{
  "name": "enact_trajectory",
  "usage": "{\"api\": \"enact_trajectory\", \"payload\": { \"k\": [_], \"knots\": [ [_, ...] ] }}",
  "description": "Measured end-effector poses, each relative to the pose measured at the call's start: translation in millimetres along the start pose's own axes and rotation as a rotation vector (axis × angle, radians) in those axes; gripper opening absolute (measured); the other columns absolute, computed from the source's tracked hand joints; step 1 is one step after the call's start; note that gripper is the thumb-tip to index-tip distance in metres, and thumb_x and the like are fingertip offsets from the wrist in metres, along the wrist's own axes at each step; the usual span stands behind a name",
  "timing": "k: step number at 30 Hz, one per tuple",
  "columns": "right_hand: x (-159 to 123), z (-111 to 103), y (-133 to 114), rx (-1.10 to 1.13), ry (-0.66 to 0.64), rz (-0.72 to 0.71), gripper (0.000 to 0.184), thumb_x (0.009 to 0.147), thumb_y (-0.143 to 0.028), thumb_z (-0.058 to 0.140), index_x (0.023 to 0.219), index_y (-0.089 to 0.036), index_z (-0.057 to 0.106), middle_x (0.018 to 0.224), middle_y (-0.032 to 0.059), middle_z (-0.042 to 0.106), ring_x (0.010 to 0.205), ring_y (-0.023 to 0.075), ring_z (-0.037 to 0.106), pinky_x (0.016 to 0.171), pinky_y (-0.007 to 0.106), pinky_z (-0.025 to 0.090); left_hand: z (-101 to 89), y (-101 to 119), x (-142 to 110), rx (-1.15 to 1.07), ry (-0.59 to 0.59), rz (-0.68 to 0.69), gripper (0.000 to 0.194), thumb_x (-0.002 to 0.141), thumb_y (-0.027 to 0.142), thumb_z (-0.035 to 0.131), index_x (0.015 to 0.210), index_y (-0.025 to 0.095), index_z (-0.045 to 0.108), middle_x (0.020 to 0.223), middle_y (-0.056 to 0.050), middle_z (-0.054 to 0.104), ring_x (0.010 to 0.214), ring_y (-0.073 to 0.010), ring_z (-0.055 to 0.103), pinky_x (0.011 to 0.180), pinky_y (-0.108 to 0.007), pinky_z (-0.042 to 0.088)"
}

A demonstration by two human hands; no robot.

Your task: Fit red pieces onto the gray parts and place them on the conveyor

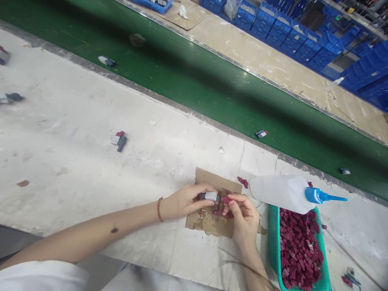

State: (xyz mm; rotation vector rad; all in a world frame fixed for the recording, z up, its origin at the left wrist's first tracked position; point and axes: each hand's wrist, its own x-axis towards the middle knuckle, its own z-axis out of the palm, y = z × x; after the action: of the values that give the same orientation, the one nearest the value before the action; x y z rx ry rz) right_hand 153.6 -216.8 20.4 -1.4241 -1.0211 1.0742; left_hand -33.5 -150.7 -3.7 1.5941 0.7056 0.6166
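Note:
My left hand is closed on a small grey and dark-blue plastic part, gripped between thumb and fingers. Close beside it on the right, my right hand pinches a small dark-red plastic piece. Both hands are over a stained cardboard sheet on the white table. More dark-red pieces lie on the cardboard beneath the fingers, partly hidden. Whether the red piece touches the grey part, I cannot tell.
A green basket full of dark-red pieces stands at my right. Across its far end lies a white bottle with a blue nozzle. Beyond the table runs a green conveyor belt carrying several small parts. Blue bins line the far side.

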Motion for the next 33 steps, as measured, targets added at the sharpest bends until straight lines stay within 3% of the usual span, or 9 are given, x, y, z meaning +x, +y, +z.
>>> {"api": "enact_trajectory", "payload": {
  "k": [5,14,21,25,29,33],
  "knots": [
    [-1,2,-1,0.012,0.004,-0.04,0.027,0.085,-0.046,0.072,0.08,-0.02,0.07,0.066,0.0003,0.065,0.047,0.0133,0.061,0.047,0.025,0.053,1.0,2,1,0.049,-0.048,0.012,0.018,0.092,0.035,0.056,0.098,0.019,0.063,0.077,-0.001,0.068,0.061,-0.0143,0.059,0.057,-0.023,0.044],
    [-2,5,2,0.009,-0.038,-0.102,0.015,0.089,-0.034,0.07,0.084,-0.021,0.072,0.077,0.0021,0.069,0.051,0.0119,0.062,0.049,0.023,0.054,1.1,3,1,0.078,-0.089,0.034,0.027,0.097,0.042,0.048,0.101,0.017,0.06,0.082,-0.003,0.067,0.064,-0.0136,0.06,0.059,-0.022,0.044],
    [-3,4,3,-0.227,-0.109,-0.291,0.01,0.093,-0.021,0.062,0.087,-0.022,0.07,0.08,0.0032,0.07,0.067,0.0158,0.065,0.056,0.024,0.054,0.9,2,1,0.182,-0.101,0.078,0.031,0.099,0.043,0.044,0.105,0.017,0.061,0.083,-0.004,0.067,0.066,-0.0151,0.059,0.063,-0.024,0.044],
    [-4,3,0,-0.382,-0.132,-0.39,0.012,0.096,-0.019,0.055,0.097,-0.023,0.067,0.085,0.0037,0.069,0.076,0.018,0.066,0.064,0.027,0.055,3.0,4,-1,0.1,-0.075,0.037,0.025,0.096,0.04,0.048,0.1,0.017,0.059,0.08,-0.003,0.065,0.067,-0.0153,0.059,0.062,-0.024,0.044],
    [-5,6,-2,-0.661,-0.16,-0.551,0.037,0.094,-0.025,0.055,0.131,-0.02,0.053,0.109,0.0123,0.064,0.095,0.0253,0.063,0.077,0.038,0.055,10.4,7,-4,-0.131,-0.057,-0.058,0.026,0.095,0.044,0.048,0.096,0.018,0.051,0.082,-0.004,0.063,0.071,-0.0162,0.06,0.062,-0.025,0.045],
    [-6,13,0,-0.857,-0.18,-0.658,0.056,0.089,-0.025,0.055,0.141,-0.014,0.041,0.118,0.0165,0.061,0.102,0.0295,0.059,0.084,0.044,0.052,18.0,7,-8,-0.358,-0.104,-0.124,0.036,0.092,0.055,0.049,0.088,0.02,0.041,0.076,-0.001,0.058,0.066,-0.0144,0.055,0.059,-0.024,0.043]
  ]
}}
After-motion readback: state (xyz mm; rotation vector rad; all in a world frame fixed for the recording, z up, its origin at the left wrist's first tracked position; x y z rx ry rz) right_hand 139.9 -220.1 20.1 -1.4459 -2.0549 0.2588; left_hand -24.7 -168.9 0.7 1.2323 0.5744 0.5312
